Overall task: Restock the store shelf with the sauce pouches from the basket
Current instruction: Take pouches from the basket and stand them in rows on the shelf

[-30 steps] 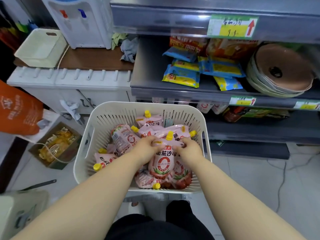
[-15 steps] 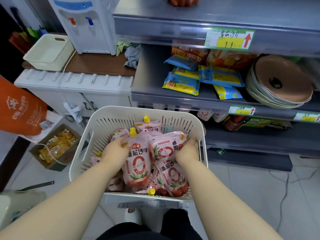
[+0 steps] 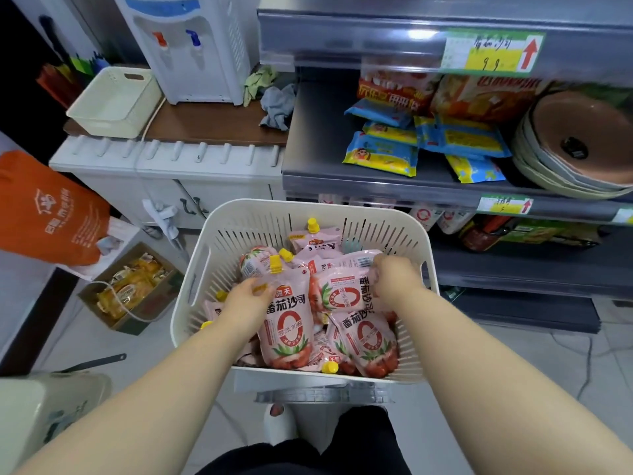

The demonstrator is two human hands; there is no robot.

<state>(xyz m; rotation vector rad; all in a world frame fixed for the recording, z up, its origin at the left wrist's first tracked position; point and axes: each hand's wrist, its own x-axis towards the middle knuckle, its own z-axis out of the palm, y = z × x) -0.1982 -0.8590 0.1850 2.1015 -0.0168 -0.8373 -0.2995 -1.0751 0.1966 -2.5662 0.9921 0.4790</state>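
Note:
A cream slotted basket point(image 3: 424, 269) in front of me holds several pink sauce pouches with yellow caps. My left hand point(image 3: 246, 301) grips the top left corner of an upright pouch point(image 3: 287, 323) near its cap. My right hand point(image 3: 394, 277) holds a second pouch point(image 3: 339, 296), which lies sideways above the pile. More pouches point(image 3: 317, 240) lie loose toward the basket's far side. The grey store shelf point(image 3: 376, 46) rises behind the basket, its top tier carrying a yellow price tag point(image 3: 491, 51) with a red arrow.
The middle shelf holds blue and yellow snack packs point(image 3: 382, 154) and a stack of round pans point(image 3: 579, 142). To the left are a water dispenser point(image 3: 191, 46), an empty cream bin point(image 3: 114, 101), an orange bag point(image 3: 44, 210) and a cardboard box of packets point(image 3: 132, 289) on the floor.
Both hands separated from one shared pouch and each took its own. The left hand's pouch now stands upright, the right hand's is lifted sideways. The camera tilted up slightly toward the shelf.

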